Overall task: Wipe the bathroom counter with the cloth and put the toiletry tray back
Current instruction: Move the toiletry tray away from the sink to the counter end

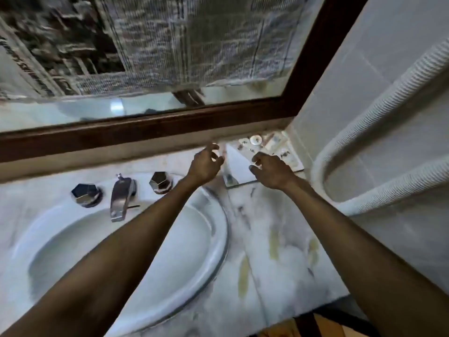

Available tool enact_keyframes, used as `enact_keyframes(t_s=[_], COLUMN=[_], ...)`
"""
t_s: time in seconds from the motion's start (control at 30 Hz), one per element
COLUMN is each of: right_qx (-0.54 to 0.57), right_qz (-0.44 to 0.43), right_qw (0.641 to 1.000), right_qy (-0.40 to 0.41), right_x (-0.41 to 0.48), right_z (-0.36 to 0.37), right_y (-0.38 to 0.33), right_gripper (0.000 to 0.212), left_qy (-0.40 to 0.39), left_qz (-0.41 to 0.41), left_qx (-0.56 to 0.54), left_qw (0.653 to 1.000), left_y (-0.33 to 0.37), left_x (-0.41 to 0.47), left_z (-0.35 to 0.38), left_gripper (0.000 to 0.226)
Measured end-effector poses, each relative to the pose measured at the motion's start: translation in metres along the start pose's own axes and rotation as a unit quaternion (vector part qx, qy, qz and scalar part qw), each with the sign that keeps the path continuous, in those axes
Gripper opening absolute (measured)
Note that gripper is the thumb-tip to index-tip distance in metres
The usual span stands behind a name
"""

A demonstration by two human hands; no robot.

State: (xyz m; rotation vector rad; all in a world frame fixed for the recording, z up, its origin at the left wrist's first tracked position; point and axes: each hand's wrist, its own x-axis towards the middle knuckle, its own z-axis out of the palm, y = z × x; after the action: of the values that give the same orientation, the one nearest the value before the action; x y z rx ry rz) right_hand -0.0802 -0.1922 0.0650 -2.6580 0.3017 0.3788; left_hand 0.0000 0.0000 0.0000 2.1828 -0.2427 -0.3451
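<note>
A: Where's the tray?
B: The tray (245,166) sits in the back corner of the counter (267,239), upper right of centre, under the mirror (145,57), small items on it too blurred to name.
A: And the hands?
B: Left hand (205,164) and right hand (272,171) hover at its near edges, fingers spread and curled, gripping nothing. The sink (121,259) fills the lower left.

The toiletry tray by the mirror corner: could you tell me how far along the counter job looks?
The tray sits in the back corner, so it may already be back. Both hands, left hand and right hand, hover open at it. No cloth is visible, and yellowish stains remain on the counter, so wiping seems unfinished.
</note>
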Motion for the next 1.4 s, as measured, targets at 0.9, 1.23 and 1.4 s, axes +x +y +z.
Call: enact_keyframes(t_s=[0.9,1.23,1.4], right_qx=[0.148,0.223,0.238], right_qz=[0.168,0.113,0.068], right_qw=[0.973,0.964,0.964], right_qy=[0.053,0.096,0.094], right_x=[0.138,0.104,0.08], right_z=[0.019,0.027,0.026], right_y=[0.129,0.109,0.075], right_gripper=[0.092,0.095,0.09], left_qy=[0.084,0.125,0.148], left_qz=[-0.169,-0.159,-0.163], left_qx=[0.0,-0.014,-0.024], left_qw=[0.982,0.979,0.975], left_y=[-0.037,-0.034,-0.033], left_x=[0.037,-0.007,-0.049], left_z=[0.046,0.011,-0.023], left_gripper=[0.08,0.074,0.075])
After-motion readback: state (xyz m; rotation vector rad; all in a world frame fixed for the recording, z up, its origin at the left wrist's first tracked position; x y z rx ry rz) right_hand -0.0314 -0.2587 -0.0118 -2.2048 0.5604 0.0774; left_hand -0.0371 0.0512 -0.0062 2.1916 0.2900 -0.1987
